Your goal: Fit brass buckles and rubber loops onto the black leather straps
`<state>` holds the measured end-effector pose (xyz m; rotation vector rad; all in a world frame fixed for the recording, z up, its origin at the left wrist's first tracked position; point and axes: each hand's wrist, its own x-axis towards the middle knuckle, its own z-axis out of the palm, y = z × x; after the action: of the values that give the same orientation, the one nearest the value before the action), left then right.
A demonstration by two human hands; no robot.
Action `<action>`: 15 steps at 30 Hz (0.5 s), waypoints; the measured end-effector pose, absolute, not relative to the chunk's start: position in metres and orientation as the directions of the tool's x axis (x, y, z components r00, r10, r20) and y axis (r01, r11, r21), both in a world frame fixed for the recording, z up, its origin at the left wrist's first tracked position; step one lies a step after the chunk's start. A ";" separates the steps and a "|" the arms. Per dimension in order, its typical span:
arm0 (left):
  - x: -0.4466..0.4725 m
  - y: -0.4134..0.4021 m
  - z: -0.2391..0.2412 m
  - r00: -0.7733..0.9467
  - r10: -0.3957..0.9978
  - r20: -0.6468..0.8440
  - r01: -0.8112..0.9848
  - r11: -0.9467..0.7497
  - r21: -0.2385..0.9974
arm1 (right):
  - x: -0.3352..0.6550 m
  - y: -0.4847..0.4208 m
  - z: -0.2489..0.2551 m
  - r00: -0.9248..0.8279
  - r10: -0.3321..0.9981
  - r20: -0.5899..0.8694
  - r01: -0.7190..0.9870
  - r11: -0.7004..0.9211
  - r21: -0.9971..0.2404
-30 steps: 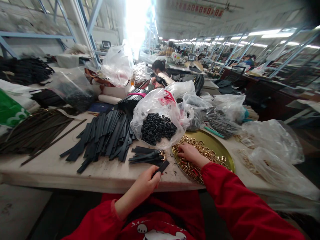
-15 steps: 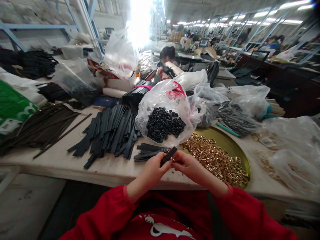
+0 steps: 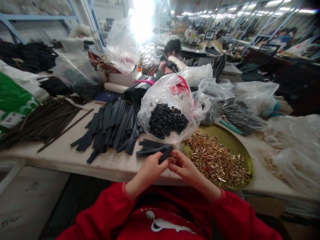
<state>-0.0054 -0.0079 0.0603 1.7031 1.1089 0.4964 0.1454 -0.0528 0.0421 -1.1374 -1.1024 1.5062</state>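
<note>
My left hand (image 3: 149, 170) is closed on a short black strap (image 3: 165, 154) and holds it at the table's front edge. My right hand (image 3: 183, 167) is pinched on a small gold buckle (image 3: 172, 161) right at the strap's end, touching the left hand. Just beyond lies a small pile of finished black straps (image 3: 151, 148). A round gold tray (image 3: 233, 141) heaped with gold buckles (image 3: 217, 160) sits to the right of my hands. Behind them a clear bag holds black loops (image 3: 167, 121).
A heap of flat black straps (image 3: 113, 128) lies left of centre, with thin dark strips (image 3: 43, 121) further left. Clear plastic bags (image 3: 250, 100) crowd the right and back of the table. A person (image 3: 172, 53) sits across the table. Other workbenches stretch behind.
My right hand left the gold tray and came to meet my left hand. The strap now sits between both hands at the table edge, and the view has shifted down and closer.
</note>
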 end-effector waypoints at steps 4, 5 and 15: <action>-0.008 -0.013 0.056 0.512 0.840 -0.180 0.440 -0.077 0.894 | 0.143 -0.057 0.036 0.037 0.990 -0.135 -0.055 -0.133 -0.990; -0.010 -0.015 0.055 0.519 0.836 -0.181 0.426 -0.069 0.902 | 0.143 -0.057 0.037 0.066 0.986 -0.155 -0.096 -0.148 -0.984; -0.030 -0.032 0.077 0.674 0.727 -0.130 0.425 -0.238 0.873 | 0.118 -0.076 0.050 0.049 0.891 -0.452 -0.624 -0.326 -0.710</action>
<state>-0.0296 -0.0317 0.0766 1.8735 0.9064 0.3730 0.1181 -0.0764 0.0499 -1.0753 -0.3436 1.5875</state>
